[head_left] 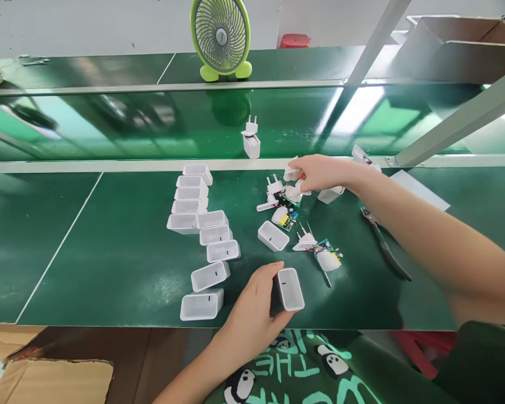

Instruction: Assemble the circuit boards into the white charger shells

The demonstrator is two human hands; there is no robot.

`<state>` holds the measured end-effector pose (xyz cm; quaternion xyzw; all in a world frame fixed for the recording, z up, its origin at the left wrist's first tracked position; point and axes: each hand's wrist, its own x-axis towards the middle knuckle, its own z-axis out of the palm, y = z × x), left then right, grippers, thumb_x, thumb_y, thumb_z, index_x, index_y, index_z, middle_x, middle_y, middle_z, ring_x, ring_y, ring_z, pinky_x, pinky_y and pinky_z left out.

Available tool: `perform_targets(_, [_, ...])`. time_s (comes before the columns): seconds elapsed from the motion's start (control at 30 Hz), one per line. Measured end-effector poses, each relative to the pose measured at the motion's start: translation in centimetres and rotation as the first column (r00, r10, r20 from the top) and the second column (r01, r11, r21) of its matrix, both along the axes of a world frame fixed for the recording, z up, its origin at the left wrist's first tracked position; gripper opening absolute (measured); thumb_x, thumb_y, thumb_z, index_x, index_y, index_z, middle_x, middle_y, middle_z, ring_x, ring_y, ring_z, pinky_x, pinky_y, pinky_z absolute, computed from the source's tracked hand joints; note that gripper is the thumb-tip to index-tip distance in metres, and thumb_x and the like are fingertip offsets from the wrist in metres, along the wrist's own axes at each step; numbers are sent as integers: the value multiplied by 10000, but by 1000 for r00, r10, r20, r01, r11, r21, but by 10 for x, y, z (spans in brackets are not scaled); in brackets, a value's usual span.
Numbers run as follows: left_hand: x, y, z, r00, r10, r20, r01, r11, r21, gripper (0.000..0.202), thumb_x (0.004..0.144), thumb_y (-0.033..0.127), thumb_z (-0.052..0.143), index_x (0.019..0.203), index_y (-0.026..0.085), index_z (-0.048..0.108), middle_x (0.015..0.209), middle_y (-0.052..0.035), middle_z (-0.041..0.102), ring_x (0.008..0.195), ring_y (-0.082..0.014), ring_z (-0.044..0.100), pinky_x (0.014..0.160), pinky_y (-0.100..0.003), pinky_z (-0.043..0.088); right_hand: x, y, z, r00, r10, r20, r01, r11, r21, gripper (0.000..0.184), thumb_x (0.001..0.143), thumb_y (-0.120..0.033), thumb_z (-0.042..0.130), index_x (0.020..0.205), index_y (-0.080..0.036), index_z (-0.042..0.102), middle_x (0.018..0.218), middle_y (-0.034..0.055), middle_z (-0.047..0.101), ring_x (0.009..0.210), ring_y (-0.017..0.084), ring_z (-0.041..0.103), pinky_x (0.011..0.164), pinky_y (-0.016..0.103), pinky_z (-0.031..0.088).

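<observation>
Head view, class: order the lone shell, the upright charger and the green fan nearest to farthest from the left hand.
1. lone shell, just beyond the left hand.
2. upright charger, on the shiny belt.
3. green fan, on the far ledge.

Person wearing a dark green top (320, 373), black-and-white panda figures (239, 384) and pale mint lettering (292, 365) showing across its front, a dark green sleeve (488, 359) covering the right upper arm, forearms showing bare, left hand (252, 306) and right hand (320, 173) working bare.
</observation>
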<state>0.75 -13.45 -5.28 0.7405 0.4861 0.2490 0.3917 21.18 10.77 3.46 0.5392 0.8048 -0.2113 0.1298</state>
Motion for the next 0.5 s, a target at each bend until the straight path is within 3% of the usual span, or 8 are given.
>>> perform_targets(0.07, [0, 0, 0, 1000, -7, -1, 7, 1000, 21, 652, 898, 187, 690, 1446, 249, 342, 1429, -138, 567, 1340, -286, 581, 1095, -479, 552, 0, 3, -4, 1000, -1, 13, 1, 999, -40, 369, 664, -91, 632, 1019, -192, 623, 1031, 67, 692, 737, 171, 580, 575, 289, 347])
perform_targets(0.13, [0, 0, -1, 1000, -11, -5, 11, 999, 31, 650, 904, 191, 685, 1446, 243, 330, 1433, -143, 561, 1343, -286, 574, 1092, -480, 550, -3, 4, -10, 999, 13, 45, -10, 999, -47, 342, 674, -108, 641, 1007, -184, 647, 1053, 77, 709, 753, 182, 605, 578, 291, 372])
perform_targets(0.33, [3, 0, -7, 1000, -11, -8, 12, 999, 41, 668, 909, 211, 686, 1461, 228, 310, 1442, -148, 552, 1346, -277, 558, 1118, -470, 515, -25, -5, -24, 972, 70, 223, -99, 988, 120, 205, 702, -241, 679, 881, -141, 661, 806, 103, 662, 745, 236, 621, 550, 303, 344])
perform_targets(0.5, [2, -1, -7, 1000, 11, 20, -12, 999, 34, 641, 917, 224, 677, 1466, 252, 346, 1421, -122, 558, 1325, -255, 557, 1121, -421, 491, -25, -9, -15, 993, 12, 121, -33, 984, 174, 144, 676, -230, 751, 760, -168, 652, 656, 67, 596, 709, 255, 612, 570, 333, 390])
